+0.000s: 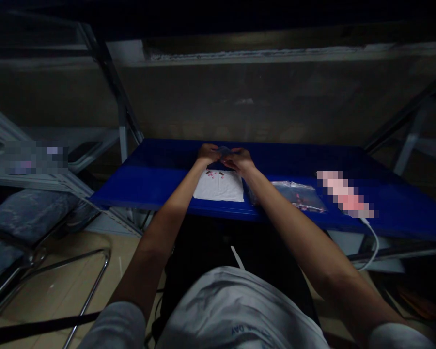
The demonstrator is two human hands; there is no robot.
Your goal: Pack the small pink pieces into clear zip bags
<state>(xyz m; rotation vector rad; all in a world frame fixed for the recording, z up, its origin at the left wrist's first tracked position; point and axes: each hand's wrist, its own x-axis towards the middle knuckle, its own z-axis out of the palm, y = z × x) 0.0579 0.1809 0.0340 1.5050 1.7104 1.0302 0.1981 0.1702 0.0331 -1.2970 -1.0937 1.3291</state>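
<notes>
Over the far part of the blue table, my left hand (208, 154) and my right hand (241, 160) are both closed on a small clear plastic bag (224, 154), one at each side. What the bag contains is too dim to make out. Just below my hands lies a white cloth or tissue (218, 188), flat on the table. Several small pink and dark brown pieces (214, 174) rest along its far edge. Beside my right forearm is a larger clear plastic bag (298, 195) with small reddish pieces in it, partly hidden by that arm.
The blue table (160, 174) has a blurred-out pink object (345, 194) on its right side, with a white cable (376, 247) hanging over the front edge. Metal frame posts (122, 131) stand at both ends. A metal-framed chair (94, 271) is at the lower left.
</notes>
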